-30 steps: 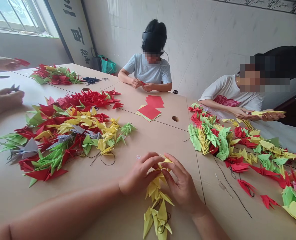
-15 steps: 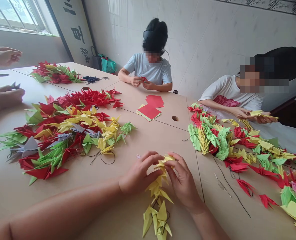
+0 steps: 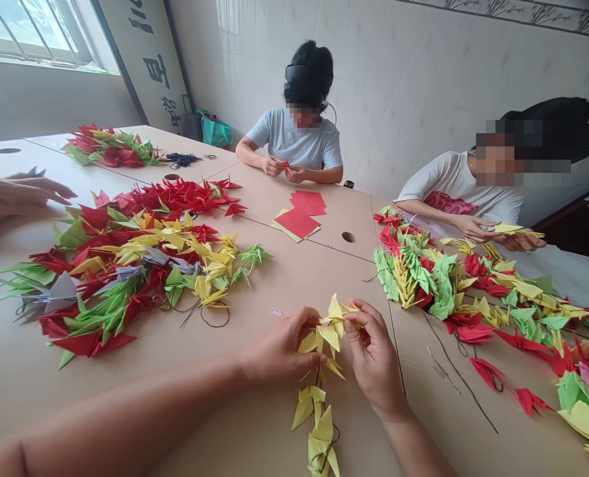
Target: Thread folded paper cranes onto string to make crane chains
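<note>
Tan cardboard worktop fills the view. Nearest, the left hand and right hand have drawn apart, both pinching folded yellow paper cranes strung on dark thread, which trails down onto the worktop between them. Beyond, heaps of red, green and yellow paper cranes spread left and right.

A long tan counter of butted panels filled the room, with heaps of folded paper cranes in red, yellow, green and grey spread on the left and a second heap on the right. A smaller heap lay at the far end beside a tangle of dark thread. Between them sat a stack of red and yellow paper, near a round hole, and a loose black cord lay on the right.
</note>
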The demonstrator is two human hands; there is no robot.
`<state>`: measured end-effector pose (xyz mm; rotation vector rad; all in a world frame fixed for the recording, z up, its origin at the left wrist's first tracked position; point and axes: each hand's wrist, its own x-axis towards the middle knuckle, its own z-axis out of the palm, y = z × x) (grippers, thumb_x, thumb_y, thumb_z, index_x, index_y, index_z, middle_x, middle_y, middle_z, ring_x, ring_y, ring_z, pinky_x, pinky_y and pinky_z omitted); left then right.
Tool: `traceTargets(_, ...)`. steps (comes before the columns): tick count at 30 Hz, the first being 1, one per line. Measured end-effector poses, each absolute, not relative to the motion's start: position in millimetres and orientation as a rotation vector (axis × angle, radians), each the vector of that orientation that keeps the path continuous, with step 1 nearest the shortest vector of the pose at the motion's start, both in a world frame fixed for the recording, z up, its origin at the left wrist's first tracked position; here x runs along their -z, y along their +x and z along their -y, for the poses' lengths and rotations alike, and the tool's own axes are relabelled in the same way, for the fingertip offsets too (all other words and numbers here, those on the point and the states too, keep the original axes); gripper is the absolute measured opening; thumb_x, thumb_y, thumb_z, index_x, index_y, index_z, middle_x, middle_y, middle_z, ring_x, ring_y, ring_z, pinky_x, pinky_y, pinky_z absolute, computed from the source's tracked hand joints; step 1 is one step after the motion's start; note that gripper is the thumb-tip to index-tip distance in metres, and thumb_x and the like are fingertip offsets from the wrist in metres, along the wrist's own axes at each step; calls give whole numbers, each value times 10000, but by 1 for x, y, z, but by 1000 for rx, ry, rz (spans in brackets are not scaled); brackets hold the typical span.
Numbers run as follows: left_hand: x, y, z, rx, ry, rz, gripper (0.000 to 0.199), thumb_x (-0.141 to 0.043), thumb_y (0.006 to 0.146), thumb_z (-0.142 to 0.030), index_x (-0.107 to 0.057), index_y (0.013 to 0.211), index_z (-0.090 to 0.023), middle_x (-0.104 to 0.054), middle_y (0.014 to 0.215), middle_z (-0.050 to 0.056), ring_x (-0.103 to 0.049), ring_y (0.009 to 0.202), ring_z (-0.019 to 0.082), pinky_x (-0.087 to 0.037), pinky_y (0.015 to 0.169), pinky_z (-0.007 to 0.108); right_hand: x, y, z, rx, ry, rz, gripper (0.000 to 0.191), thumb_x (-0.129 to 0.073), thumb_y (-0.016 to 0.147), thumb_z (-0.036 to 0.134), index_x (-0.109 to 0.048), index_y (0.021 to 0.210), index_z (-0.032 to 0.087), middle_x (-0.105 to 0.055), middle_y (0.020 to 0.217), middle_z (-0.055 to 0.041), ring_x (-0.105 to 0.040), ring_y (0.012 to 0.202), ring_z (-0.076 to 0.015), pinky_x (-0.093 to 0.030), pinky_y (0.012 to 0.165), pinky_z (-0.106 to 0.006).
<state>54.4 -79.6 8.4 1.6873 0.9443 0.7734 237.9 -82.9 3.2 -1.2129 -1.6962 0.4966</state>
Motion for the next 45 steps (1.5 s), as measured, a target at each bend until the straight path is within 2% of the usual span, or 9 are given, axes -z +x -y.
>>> traceTargets(7, -12, 53, 74, -796, 1364, -774, 286, -621, 746, -268, -480, 968, -154, -515, 854, 9, -475, 783, 125, -402, 681, 234, -1, 240, 81, -492, -1228, 1664, 116, -492, 896, 292, -581, 925, 225, -519, 1200, -115, -491, 1158, -241, -474, 894, -428)
traceTargets(12, -15, 50, 71, -730, 1063, -753, 290, -655, 740, -297, -517, 955, -162, -537, 826, 4, -490, 714, 106, -383, 635, 216, 1, 242, 80, -472, -1245, 1657, 116, -490, 897, 289, -584, 920, 225, -526, 1192, -110, -502, 1143, -231, -486, 869, -404)
traceTargets(16, -14, 48, 69, -738, 803, -694, 233, -645, 755, -236, -525, 940, -161, -559, 789, 11, -523, 688, 93, -395, 639, 197, 1, 241, 79, -496, -1237, 1649, 104, -495, 895, 281, -582, 914, 227, -528, 1182, -109, -500, 1148, -226, -494, 860, -384)
traceTargets(22, -18, 45, 67, -700, 531, -561, 182, -577, 781, -141, -531, 957, -160, -558, 839, 30, -564, 708, 102, -458, 669, 214, 1, 240, 79, -582, -1199, 1600, 92, -498, 895, 275, -579, 912, 235, -516, 1197, -98, -490, 1168, -210, -503, 864, -351)
traceTargets(29, -17, 42, 63, -677, 387, -423, 161, -523, 796, -140, -522, 957, -141, -587, 847, 64, -620, 719, 148, -499, 659, 240, -1, 241, 82, -529, -1176, 1646, 80, -502, 895, 243, -574, 931, 247, -509, 1215, -81, -483, 1169, -207, -467, 909, -389)
traceTargets(32, -18, 41, 62, -644, 357, -396, 143, -518, 785, -161, -508, 927, -147, -622, 816, 87, -629, 655, 158, -479, 582, 215, -3, 240, 83, -468, -1165, 1706, 87, -500, 896, 218, -572, 936, 247, -501, 1220, -80, -487, 1157, -212, -447, 924, -416)
traceTargets(39, -18, 41, 60, -595, 378, -394, 129, -501, 778, -194, -487, 898, -149, -663, 789, 129, -629, 555, 168, -459, 524, 218, -10, 239, 85, -211, -1100, 1846, 145, -501, 884, 131, -567, 962, 233, -484, 1216, -97, -501, 1138, -198, -478, 858, -347)
traceTargets(45, -19, 42, 62, -589, 416, -418, 143, -503, 779, -195, -478, 913, -155, -657, 806, 124, -630, 560, 162, -467, 546, 222, -11, 237, 86, -170, -1108, 1865, 128, -501, 883, 133, -565, 953, 220, -501, 1187, -104, -521, 1113, -200, -488, 853, -344)
